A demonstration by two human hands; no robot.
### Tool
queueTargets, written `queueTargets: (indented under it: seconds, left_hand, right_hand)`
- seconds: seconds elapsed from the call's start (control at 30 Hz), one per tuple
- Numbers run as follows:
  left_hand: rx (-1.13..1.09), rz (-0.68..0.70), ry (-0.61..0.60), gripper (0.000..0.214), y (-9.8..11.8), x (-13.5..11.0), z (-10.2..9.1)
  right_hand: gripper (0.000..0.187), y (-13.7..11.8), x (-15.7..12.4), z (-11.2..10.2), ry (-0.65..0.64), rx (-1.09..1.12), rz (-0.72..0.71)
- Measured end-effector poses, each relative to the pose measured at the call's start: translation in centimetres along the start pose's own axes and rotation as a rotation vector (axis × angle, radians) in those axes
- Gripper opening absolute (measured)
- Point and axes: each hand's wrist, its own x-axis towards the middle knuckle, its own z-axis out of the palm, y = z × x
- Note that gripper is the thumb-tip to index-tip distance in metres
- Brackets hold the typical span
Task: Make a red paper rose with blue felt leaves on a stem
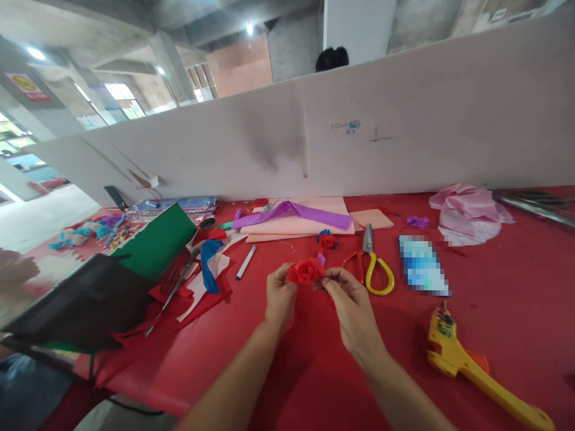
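Over the red tabletop, a red crepe-paper flower with rolled petals faces up between my two hands. My left hand is closed around its left side, fingers partly hidden behind the petals. Thumb and fingertips of my right hand pinch together at the flower's right edge; what exactly lies between them is small and partly covered. Just beyond is another red flower with blue bits around it. Scissors with red and yellow handles lie open to the right of my right hand.
A yellow glue gun lies at the right front, near a pixelated object. Purple paper strip rests on peach sheets. A white marker, blue scrap and green-black box are left. A white partition stands behind.
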Motion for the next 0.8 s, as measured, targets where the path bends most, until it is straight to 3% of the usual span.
queueTargets:
  seconds: [0.27,0.47,0.8]
  left_hand:
    - [-0.067,-0.063,0.046,0.01,0.24,0.05,0.26]
    - [-0.031,-0.024,0.029,0.011,0.29,-0.32,0.39]
    - [-0.121,-0.056,0.047,0.014,-0.17,-0.47,0.55]
  right_hand:
    - [0.005,-0.25,-0.07,-0.08,-0.002,0.018,-0.018]
    - [0.01,-0.24,-0.21,0.4,-0.086,-0.079,-0.035]
    - [0.008,0.23,-0.06,0.18,-0.056,-0.039,-0.02]
